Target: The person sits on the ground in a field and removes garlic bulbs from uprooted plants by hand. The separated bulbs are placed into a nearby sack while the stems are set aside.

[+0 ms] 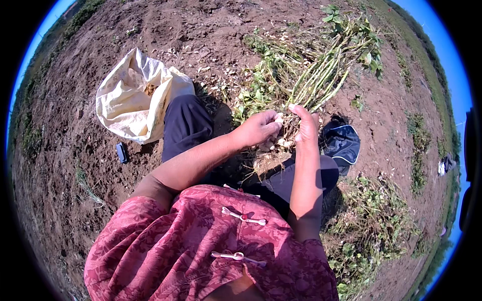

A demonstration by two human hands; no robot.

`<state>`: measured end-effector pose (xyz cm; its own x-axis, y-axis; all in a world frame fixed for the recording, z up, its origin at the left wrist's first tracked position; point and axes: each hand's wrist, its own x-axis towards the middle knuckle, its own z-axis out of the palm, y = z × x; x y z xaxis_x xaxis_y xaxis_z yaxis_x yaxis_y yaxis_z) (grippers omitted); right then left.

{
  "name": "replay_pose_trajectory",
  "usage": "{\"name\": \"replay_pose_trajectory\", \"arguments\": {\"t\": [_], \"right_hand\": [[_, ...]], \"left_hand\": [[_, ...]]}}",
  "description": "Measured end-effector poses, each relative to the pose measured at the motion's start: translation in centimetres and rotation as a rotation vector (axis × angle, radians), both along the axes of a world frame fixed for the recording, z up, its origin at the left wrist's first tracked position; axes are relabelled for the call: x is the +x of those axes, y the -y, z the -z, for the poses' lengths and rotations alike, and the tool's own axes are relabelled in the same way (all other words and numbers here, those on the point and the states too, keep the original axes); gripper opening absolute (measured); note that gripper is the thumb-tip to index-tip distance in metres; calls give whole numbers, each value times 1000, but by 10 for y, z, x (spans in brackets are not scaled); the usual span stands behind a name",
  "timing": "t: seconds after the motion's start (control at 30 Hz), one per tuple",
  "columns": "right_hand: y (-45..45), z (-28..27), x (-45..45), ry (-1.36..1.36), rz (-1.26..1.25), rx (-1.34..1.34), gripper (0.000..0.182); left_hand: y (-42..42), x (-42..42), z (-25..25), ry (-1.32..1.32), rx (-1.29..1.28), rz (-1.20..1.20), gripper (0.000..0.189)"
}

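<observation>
In my right hand (308,122) is a bundle of peanut plants (320,77), gripped near the base of the stems. Its leafy tops lean away to the upper right, and its roots (292,129) with pale pods hang toward me. My left hand (263,128) is at the left side of these roots, thumb and fingers closed on pale peanut pods (278,119). How many pods it holds is hidden by the fingers. Below the hands, between my legs, lies a tan clump of roots (268,163).
To the left stands an opened cream woven sack (131,113) with brown contents (150,89). A small dark case (121,152) lies on the soil below it. More peanut plants are heaped ahead (260,86) and at lower right (369,222). A black bag (342,141) rests beside my right knee.
</observation>
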<state>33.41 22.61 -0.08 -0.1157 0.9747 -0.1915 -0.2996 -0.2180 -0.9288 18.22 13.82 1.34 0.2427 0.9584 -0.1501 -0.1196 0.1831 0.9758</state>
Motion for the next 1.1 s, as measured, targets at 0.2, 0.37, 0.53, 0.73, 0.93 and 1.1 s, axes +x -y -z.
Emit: {"name": "replay_pose_trajectory", "arguments": {"t": [0.2,0.37,0.53,0.73,0.93,1.1], "right_hand": [[6,-6,-1,26,-22,-54,35],[-2,5,-1,36,63,-39,33],[5,-10,-1,-52,-12,33,26],[3,0,-2,84,26,88,32],[-3,10,1,-27,19,42,30],[1,3,-1,-126,14,17,26]], "left_hand": [[-5,-6,-8,383,-278,-8,10],[-2,-10,-5,229,-170,-12,11],[3,-25,-11,112,-78,1,16],[5,-19,-5,62,-144,123,13],[5,-12,8,249,-114,70,13],[8,-21,-5,190,-180,11,16]]}}
